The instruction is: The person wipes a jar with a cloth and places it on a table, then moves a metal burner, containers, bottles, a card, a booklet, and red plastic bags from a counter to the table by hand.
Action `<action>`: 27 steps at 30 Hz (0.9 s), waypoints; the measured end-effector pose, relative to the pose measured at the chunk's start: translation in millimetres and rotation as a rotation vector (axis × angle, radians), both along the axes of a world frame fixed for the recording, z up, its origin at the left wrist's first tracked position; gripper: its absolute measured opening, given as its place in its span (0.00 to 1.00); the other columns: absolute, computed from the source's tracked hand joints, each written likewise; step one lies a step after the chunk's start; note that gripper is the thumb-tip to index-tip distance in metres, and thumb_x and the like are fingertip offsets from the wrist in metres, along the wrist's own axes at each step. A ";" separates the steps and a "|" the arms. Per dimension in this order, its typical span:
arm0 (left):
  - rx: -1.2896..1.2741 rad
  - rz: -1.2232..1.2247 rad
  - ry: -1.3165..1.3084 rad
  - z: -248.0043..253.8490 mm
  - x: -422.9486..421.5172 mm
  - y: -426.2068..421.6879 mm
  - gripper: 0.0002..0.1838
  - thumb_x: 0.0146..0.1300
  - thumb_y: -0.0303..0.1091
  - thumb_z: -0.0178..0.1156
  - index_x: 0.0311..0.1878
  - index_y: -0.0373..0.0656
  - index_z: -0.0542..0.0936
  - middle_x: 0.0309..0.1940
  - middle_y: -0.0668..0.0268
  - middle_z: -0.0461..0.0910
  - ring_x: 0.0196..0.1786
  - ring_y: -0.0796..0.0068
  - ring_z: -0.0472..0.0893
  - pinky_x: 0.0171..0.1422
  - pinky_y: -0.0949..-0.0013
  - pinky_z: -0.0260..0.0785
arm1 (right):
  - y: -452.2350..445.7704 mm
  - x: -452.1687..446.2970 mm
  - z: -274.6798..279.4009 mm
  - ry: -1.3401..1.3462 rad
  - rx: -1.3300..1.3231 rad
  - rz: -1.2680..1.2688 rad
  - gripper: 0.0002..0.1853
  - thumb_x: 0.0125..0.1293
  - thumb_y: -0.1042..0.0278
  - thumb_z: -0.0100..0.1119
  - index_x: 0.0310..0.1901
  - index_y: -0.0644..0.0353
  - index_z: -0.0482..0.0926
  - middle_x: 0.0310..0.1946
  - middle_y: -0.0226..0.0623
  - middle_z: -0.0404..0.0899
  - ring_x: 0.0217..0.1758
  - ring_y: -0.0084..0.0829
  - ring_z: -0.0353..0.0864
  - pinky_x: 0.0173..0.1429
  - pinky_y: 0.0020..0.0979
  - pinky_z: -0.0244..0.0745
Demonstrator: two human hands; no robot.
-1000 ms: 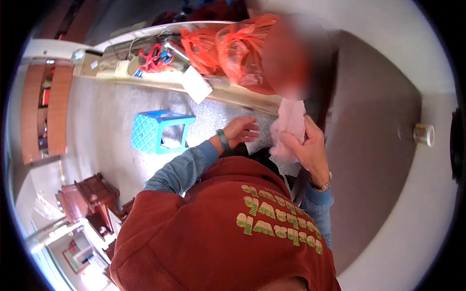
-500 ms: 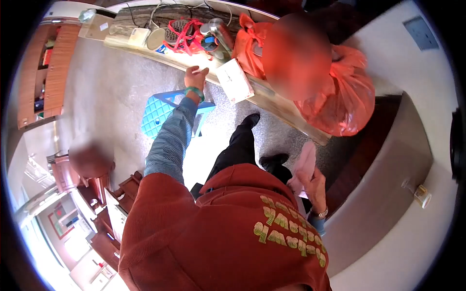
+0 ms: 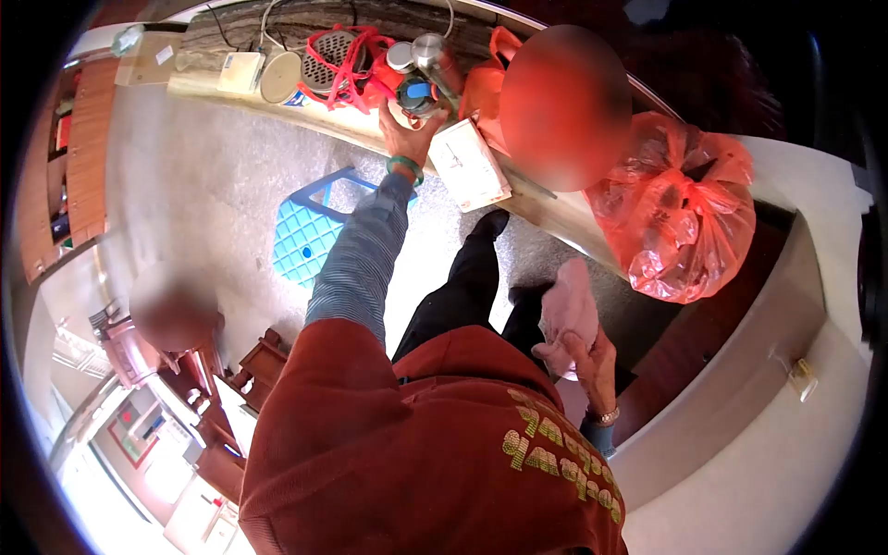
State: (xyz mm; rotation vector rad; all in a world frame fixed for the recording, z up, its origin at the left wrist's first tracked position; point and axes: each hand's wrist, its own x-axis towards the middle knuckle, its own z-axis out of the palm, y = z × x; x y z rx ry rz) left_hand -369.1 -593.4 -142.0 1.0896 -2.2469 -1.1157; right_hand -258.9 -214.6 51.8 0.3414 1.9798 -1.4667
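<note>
Left hand (image 3: 408, 142) at the near side of the blue-topped bottle (image 3: 418, 96).
Left fingers (image 3: 432, 122): part-curled; grip cannot be confirmed. Bottle: just beyond them on the bench (image 3: 356, 127), long axis unclear; steel flask (image 3: 433, 57) farther out. Right hand (image 3: 595, 368), well apart: fingers closed on pink cloth (image 3: 569, 310).

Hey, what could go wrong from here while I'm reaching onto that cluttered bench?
Your left hand is right in among close-packed things, so it might knock the blue-topped bottle into the metal flask.

The red straps lie beside your fingers and could snag, perhaps dragging something along.

The white box juts past the front of the bench, so a bump from your wrist could tip it to the floor.
</note>
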 end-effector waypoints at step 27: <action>1.257 0.211 -0.237 -38.5 201.0 -17.5 0.21 0.58 0.50 0.53 0.51 0.52 0.69 0.41 0.64 0.73 0.41 0.59 0.77 0.39 0.57 0.73 | -42.4 -54.3 -113.3 0.364 0.318 0.794 0.22 0.50 0.50 0.61 0.35 0.63 0.74 0.30 0.49 0.75 0.34 0.47 0.76 0.37 0.41 0.70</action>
